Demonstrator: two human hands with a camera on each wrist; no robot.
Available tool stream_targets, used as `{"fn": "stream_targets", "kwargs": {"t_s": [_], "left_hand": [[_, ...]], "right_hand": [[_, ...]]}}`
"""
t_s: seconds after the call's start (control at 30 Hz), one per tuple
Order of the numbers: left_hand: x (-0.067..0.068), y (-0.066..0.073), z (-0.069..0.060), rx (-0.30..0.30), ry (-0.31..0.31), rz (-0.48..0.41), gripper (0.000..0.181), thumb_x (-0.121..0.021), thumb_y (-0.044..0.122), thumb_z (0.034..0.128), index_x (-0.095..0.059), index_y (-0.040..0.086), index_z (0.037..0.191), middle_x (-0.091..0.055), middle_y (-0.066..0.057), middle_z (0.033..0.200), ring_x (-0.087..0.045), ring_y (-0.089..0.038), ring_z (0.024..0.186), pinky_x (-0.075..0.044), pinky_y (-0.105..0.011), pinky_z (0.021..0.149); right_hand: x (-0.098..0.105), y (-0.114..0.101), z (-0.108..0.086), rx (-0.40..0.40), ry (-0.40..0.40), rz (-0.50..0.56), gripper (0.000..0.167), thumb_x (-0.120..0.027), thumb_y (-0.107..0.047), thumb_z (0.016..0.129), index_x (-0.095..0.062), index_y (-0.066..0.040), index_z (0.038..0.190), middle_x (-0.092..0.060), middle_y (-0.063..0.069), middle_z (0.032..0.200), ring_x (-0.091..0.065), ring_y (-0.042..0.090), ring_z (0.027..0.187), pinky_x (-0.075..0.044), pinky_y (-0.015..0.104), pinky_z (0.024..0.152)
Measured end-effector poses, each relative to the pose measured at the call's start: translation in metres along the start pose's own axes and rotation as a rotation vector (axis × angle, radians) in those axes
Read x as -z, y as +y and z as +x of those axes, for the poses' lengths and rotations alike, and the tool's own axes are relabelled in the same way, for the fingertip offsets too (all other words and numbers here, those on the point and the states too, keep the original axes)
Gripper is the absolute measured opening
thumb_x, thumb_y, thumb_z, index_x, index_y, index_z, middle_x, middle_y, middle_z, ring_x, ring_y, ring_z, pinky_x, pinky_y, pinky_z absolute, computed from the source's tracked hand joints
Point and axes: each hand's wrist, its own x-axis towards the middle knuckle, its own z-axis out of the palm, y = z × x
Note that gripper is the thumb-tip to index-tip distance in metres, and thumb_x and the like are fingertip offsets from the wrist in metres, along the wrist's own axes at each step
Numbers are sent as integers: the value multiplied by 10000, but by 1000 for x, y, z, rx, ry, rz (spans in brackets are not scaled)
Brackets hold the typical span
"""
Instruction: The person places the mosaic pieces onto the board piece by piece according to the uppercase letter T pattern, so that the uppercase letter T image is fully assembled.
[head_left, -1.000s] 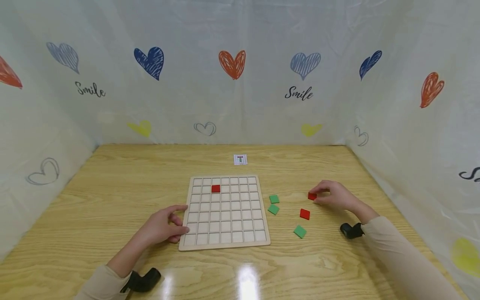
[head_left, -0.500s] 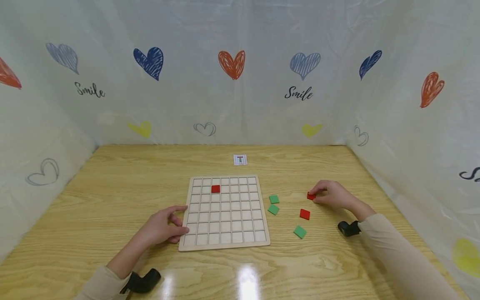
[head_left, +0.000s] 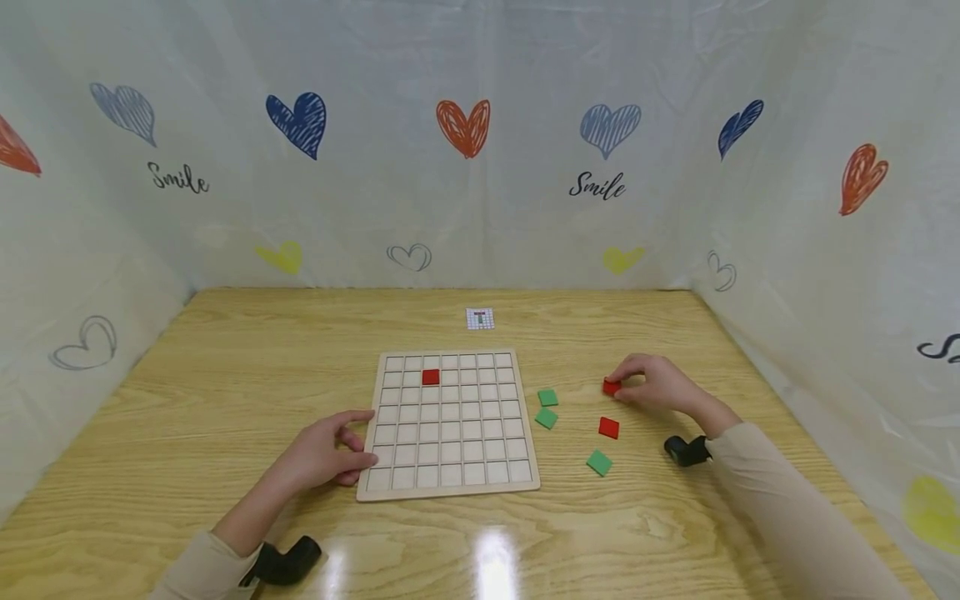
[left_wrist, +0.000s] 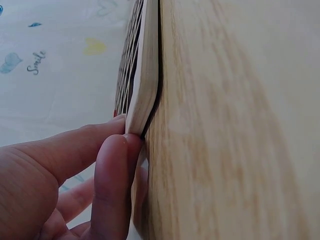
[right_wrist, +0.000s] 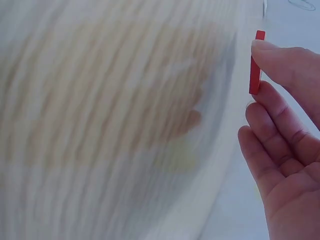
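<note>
A pale wooden grid board (head_left: 448, 481) lies on the table, one red tile (head_left: 431, 377) in its second row from the far edge. My left hand (head_left: 324, 452) touches the board's left edge with thumb and fingertips; in the left wrist view that hand (left_wrist: 75, 175) meets the board's side (left_wrist: 145, 85) at a corner. Between thumb and finger, my right hand (head_left: 660, 388) pinches a red tile (head_left: 611, 387), right of the board. The right wrist view shows the pinched tile (right_wrist: 256, 65) edge-on, held off the wood by the hand (right_wrist: 290, 130).
Two green tiles (head_left: 547, 397) lie just right of the board. Nearer my right arm are another red tile (head_left: 609, 427) and a green tile (head_left: 599, 462). A small printed card (head_left: 480, 318) with a T pattern lies beyond the board. A white curtain surrounds the table.
My right hand has moved slightly left with the pinched red tile. My left hand stays at the board's left edge, and the board and loose tiles keep their places.
</note>
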Motion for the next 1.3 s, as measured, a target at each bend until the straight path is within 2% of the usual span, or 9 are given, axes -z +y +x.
{"fn": "stream_targets", "kwargs": {"t_s": [0.23, 0.5, 0.77, 1.3], "left_hand": [[0, 1, -1, -12, -3, -3, 669, -762, 47, 756, -443, -24, 1339, -532, -99, 828, -576, -157, 553, -537, -298, 506], [0, 4, -2, 2, -5, 25, 664, -757, 53, 762, -444, -15, 1344, -529, -91, 824, -569, -156, 556, -530, -292, 505], [0, 3, -1, 3, -9, 22, 669, -761, 58, 760, -445, -9, 1345, -528, -92, 826, -569, -158, 555, -531, -295, 507], [1, 3, -2, 5, -8, 30, 671, -763, 72, 762, -442, -4, 1347, -526, -89, 823, -563, -160, 550, -526, -295, 502]], "right_hand": [[-2, -9, 6, 25, -6, 30, 211, -751, -64, 775, -715, -36, 981, -647, 37, 951, -594, 245, 896, -485, 444, 798], [-4, -16, 14, 69, -8, 47, 215, -747, -45, 772, -714, -28, 985, -648, 43, 955, -599, 258, 897, -489, 455, 805], [-7, -22, 21, 112, -12, 25, 198, -743, -58, 784, -714, -22, 976, -644, 55, 944, -594, 272, 889, -493, 446, 784], [-21, -43, 41, 129, -39, 54, 185, -738, -57, 787, -721, -55, 971, -639, 17, 951, -581, 245, 910, -487, 431, 810]]}}
